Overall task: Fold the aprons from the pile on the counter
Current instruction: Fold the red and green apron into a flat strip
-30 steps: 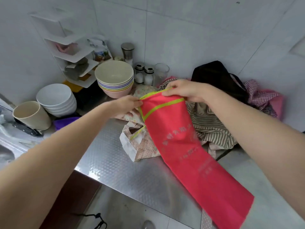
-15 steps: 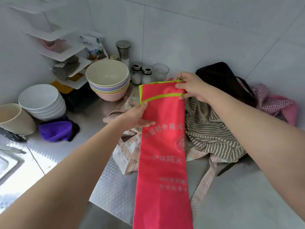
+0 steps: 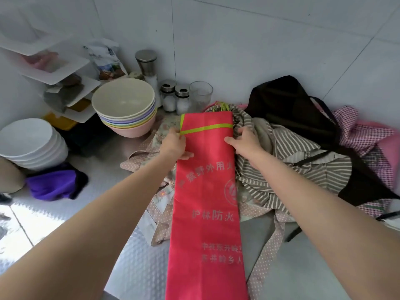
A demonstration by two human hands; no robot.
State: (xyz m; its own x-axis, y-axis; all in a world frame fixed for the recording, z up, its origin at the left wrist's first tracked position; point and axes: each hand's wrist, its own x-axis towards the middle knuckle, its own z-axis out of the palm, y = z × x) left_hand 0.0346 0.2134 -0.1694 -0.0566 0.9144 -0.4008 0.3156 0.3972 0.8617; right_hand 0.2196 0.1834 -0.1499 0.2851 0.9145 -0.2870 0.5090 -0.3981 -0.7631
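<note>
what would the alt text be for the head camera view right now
Two bare hands, left and right, hold the side edges of a long red fabric apron with yellow-green trim, folded into a narrow strip on a steel counter. It lies over a pile of striped, dotted and black aprons; stacked bowls stand to the left.

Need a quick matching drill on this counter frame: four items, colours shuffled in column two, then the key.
Items:
1. long folded apron
2. cloth by the white bowls
3. striped apron
4. top bowl of the pastel stack

Colours:
A. purple
B. cream
C. red with green trim
D. brown and white

Pairs: 1-C, 2-A, 3-D, 4-B
</note>
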